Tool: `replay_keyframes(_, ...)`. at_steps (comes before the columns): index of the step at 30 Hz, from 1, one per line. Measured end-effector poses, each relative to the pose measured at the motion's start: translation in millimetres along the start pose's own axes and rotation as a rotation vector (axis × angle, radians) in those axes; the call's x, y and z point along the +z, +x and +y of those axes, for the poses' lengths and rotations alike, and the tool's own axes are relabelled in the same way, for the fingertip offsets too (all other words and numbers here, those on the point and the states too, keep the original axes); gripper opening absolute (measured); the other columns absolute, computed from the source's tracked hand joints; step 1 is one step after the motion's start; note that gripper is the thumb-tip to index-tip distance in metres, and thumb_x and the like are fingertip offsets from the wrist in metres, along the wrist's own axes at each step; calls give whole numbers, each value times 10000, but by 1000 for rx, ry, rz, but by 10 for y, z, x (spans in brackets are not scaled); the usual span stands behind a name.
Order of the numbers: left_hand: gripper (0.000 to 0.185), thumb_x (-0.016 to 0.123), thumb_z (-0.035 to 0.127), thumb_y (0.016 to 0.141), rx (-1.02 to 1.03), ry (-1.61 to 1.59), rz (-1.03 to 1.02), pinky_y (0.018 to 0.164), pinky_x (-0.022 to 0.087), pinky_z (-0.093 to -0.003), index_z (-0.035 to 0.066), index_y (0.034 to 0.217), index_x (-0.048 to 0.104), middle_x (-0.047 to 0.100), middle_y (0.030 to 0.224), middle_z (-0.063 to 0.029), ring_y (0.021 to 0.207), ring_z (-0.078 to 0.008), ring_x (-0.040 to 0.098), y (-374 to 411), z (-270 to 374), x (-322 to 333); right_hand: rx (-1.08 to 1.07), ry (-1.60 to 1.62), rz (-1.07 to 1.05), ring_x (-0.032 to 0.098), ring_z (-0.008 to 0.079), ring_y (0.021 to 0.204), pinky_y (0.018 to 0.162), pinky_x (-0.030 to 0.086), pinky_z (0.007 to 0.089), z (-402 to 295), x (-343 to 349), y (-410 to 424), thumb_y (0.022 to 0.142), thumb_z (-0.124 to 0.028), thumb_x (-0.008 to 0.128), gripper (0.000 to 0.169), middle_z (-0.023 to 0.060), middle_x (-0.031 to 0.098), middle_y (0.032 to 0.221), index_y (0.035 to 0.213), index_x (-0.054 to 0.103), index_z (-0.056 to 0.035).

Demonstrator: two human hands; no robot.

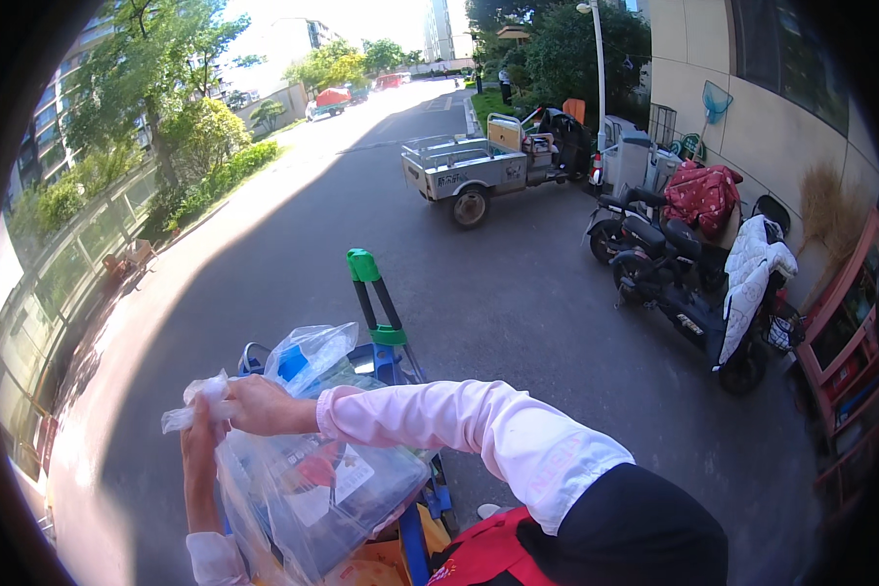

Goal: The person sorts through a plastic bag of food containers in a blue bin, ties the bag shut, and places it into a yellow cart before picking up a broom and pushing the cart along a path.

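Note:
My left hand (199,434) and my right hand (267,406) come together at the left, both closed on the gathered top of a clear plastic bag (245,483). The film of the bag hangs over a translucent plastic box (399,480) that bears a white label (351,475) with writing. A red item shows through the plastic. The box rides on a blue cart (414,538), whose handle with a green grip (364,265) and black bars rises beyond the load. More clear film with something blue (293,361) inside stands behind my hands. Yellow packaging (381,564) lies low beside the box.
A cargo tricycle (476,172) is parked ahead on the asphalt. Along the right wall stand several electric scooters (674,286), one under a white quilted cover (751,282), and a red wooden cabinet (842,344). A glass-panelled fence (66,278) runs along the left.

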State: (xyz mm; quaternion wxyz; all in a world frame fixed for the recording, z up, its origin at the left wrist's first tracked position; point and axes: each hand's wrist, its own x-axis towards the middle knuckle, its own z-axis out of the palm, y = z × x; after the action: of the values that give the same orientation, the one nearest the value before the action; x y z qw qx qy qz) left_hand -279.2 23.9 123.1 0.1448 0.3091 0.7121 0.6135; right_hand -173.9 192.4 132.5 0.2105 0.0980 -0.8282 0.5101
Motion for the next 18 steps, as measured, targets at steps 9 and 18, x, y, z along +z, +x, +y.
replay_keyframes(9,212,562,221,908,223,285,-95,784,423,-293,46,861,672,604,796,-41,820,-156,552,-579,400,266,58,-245,-304,659,330,862,771,510,383,-3,-133,13,741,-44,646,285,201,691,948,1015,684,23)
replay_keyframes(18,167,646,-24,763,827,918,45,823,454,-386,39,914,613,577,679,-100,659,-308,580,-370,426,320,234,35,-686,613,272,989,914,463,373,-209,-502,-12,833,-251,603,352,153,652,1106,1099,688,-36)
